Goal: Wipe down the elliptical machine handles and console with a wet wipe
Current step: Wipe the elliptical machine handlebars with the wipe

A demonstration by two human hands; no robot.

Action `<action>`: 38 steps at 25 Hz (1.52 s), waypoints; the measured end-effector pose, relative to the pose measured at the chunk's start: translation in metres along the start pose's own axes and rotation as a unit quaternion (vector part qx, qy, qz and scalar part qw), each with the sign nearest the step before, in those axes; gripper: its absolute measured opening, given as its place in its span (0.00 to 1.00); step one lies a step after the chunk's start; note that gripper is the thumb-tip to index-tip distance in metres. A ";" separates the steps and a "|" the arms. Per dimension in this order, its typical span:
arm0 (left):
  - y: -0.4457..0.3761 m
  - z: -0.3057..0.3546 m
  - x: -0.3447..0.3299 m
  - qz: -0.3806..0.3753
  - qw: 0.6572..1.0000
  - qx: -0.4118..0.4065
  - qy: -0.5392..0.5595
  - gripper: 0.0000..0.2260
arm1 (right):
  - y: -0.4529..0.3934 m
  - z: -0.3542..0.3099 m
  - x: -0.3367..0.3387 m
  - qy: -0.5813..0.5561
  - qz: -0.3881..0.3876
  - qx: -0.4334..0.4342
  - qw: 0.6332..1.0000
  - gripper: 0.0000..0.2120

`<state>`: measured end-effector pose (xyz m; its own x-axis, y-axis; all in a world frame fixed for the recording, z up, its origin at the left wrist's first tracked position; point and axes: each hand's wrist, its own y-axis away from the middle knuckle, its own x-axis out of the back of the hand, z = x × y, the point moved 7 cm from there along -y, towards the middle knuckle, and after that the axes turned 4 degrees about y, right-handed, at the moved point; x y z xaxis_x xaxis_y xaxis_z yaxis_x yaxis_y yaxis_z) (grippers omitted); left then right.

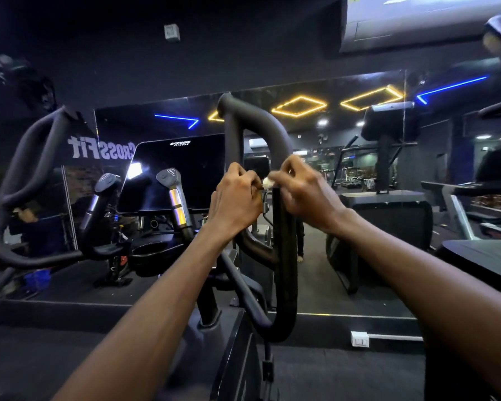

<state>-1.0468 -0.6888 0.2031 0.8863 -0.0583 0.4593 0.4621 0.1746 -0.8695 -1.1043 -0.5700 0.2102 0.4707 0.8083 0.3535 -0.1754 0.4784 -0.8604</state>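
The elliptical's right loop handle (284, 256), black and padded, rises in the middle of the view. Both hands meet in front of it at mid-height. My left hand (235, 201) and my right hand (304, 190) each pinch a small white wet wipe (267, 182), bunched up between the fingertips and partly hidden by them. The dark console screen (182, 172) stands to the left, behind two short grips with silver sensors (176, 202). The left loop handle (26, 172) curves at the far left.
A wall mirror (344, 198) straight ahead reflects the gym, ceiling lights and a mirrored CrossFit sign. A black cup holder (152, 250) sits under the console. Another machine (388, 215) stands to the right, and a white wall socket (359, 339) is low on the mirror base.
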 end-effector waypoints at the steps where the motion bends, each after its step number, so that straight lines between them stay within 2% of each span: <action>1: -0.003 0.000 0.002 0.003 1.000 0.000 0.003 0.05 | 0.005 -0.009 -0.005 0.022 -0.031 0.043 0.998 0.09; 2: -0.005 0.000 0.003 0.007 1.000 0.000 0.004 0.06 | 0.005 -0.008 -0.005 0.032 -0.026 0.047 0.998 0.08; 4: -0.010 0.001 0.005 0.011 1.000 -0.003 0.003 0.05 | -0.003 0.014 0.006 -0.003 0.032 -0.057 0.998 0.08; 5: -0.012 0.002 0.006 0.010 1.000 -0.005 0.002 0.05 | -0.004 0.018 0.010 -0.008 0.052 -0.079 0.995 0.08; 8: -0.017 0.002 0.008 0.007 1.000 -0.009 0.008 0.05 | 0.002 -0.006 -0.007 0.033 -0.032 0.044 0.998 0.08; 9: -0.019 0.001 0.008 0.008 1.000 -0.010 0.008 0.06 | -0.002 -0.004 -0.005 0.025 -0.025 0.034 0.999 0.10; 12: -0.026 0.001 0.008 0.022 0.999 -0.023 -0.002 0.06 | -0.010 0.021 0.011 -0.023 0.081 -0.109 0.991 0.09; 13: -0.028 0.001 0.010 0.035 0.999 -0.027 -0.002 0.06 | -0.010 0.013 0.009 -0.008 0.070 -0.091 0.993 0.09; 15: -0.031 -0.001 0.013 0.076 0.997 -0.030 -0.001 0.05 | -0.001 -0.014 -0.006 0.032 -0.021 0.036 0.999 0.07; 16: -0.032 -0.002 0.014 0.097 0.995 -0.029 -0.001 0.05 | -0.002 -0.015 -0.007 0.044 -0.032 0.058 0.997 0.07; 17: -0.034 -0.003 0.015 0.113 0.993 -0.032 -0.001 0.06 | -0.008 -0.008 -0.001 0.038 -0.019 0.029 0.999 0.07; 19: -0.038 -0.002 0.016 0.137 0.990 -0.041 0.002 0.08 | -0.022 0.015 0.013 0.011 0.059 -0.071 0.996 0.08; 20: -0.040 -0.002 0.017 0.144 0.989 -0.044 0.000 0.09 | -0.026 0.015 0.014 0.017 0.066 -0.081 0.994 0.08; 23: -0.045 -0.002 0.016 0.156 0.986 -0.051 -0.012 0.13 | -0.022 -0.005 -0.005 0.068 -0.020 0.067 0.995 0.09; 24: -0.047 -0.003 0.016 0.157 0.986 -0.052 -0.013 0.14 | -0.027 0.001 -0.001 0.062 -0.013 0.051 0.997 0.10; 27: -0.050 -0.008 0.015 0.154 0.987 -0.048 -0.011 0.15 | -0.036 0.034 0.017 -0.002 0.107 -0.116 0.987 0.07; 28: -0.051 -0.009 0.015 0.153 0.987 -0.051 -0.013 0.14 | -0.034 0.031 0.015 0.005 0.112 -0.114 0.987 0.07; 31: -0.052 -0.012 0.016 0.151 0.986 -0.067 -0.020 0.12 | -0.028 0.011 -0.003 0.049 0.039 -0.014 0.998 0.07; 34: -0.053 -0.011 0.017 0.136 0.988 -0.077 -0.016 0.09 | -0.034 0.026 0.004 0.033 0.104 -0.115 0.987 0.07; 35: -0.052 -0.010 0.018 0.130 0.988 -0.081 -0.019 0.09 | -0.035 0.020 0.001 0.047 0.102 -0.115 0.987 0.07; 37: -0.052 -0.010 0.019 0.115 0.988 -0.096 -0.033 0.11 | -0.035 -0.002 -0.014 0.093 0.029 -0.011 0.995 0.08; 38: -0.052 -0.010 0.019 0.107 0.988 -0.104 -0.037 0.11 | -0.038 -0.001 -0.014 0.095 0.019 0.006 0.995 0.09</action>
<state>-1.0533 -0.7092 0.2552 0.9635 0.0313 0.2657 0.2667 -0.0318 -0.9633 -1.1030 -0.6003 0.2376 0.6188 0.7469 0.2435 -0.2061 0.4535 -0.8671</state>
